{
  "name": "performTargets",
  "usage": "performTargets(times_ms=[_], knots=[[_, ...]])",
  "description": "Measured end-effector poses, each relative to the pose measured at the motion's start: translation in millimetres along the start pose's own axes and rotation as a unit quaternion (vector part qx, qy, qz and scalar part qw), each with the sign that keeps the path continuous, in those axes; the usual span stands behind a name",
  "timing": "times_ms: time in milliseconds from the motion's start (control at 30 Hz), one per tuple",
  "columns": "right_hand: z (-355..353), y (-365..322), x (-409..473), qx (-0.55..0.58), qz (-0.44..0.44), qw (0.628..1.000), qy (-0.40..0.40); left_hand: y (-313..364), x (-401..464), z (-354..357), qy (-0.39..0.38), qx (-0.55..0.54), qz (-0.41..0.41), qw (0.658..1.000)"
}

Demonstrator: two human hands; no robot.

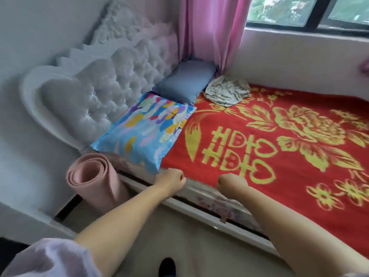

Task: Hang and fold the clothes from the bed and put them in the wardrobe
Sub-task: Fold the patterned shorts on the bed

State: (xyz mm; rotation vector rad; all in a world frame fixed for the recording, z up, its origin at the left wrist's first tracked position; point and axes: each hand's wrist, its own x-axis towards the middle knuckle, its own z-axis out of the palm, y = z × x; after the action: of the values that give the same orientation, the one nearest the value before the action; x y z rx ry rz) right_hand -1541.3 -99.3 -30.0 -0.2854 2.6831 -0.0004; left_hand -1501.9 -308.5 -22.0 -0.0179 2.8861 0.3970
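A red blanket [279, 156] with yellow flowers covers the bed. A crumpled grey-and-white patterned garment [226, 90] lies at its far corner, beside the pillows and under the curtain. My left hand [171, 179] and my right hand [232, 182] are both at the blanket's near edge, a short way apart. Their fingers are curled under and grip that edge. The fingertips are hidden behind the backs of the hands. No wardrobe is in view.
A colourful blue pillow [143, 130] and a grey-blue pillow [185, 80] lean on the tufted grey headboard [95, 92]. A rolled pink mat [93, 182] stands on the floor by the bed. A pink curtain [209, 31] hangs beside the window [307, 11].
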Motion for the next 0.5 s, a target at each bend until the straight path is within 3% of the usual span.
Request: performTargets(times_ms=[333,500], knots=[[-42,48,109,0.071,0.091,0.993,-0.003,3,176,-40,-0.037,0.027,0.086,0.995],[-34,80,143,0.081,0.12,0.988,-0.053,27,239,-20,-0.104,0.053,0.092,0.989]])
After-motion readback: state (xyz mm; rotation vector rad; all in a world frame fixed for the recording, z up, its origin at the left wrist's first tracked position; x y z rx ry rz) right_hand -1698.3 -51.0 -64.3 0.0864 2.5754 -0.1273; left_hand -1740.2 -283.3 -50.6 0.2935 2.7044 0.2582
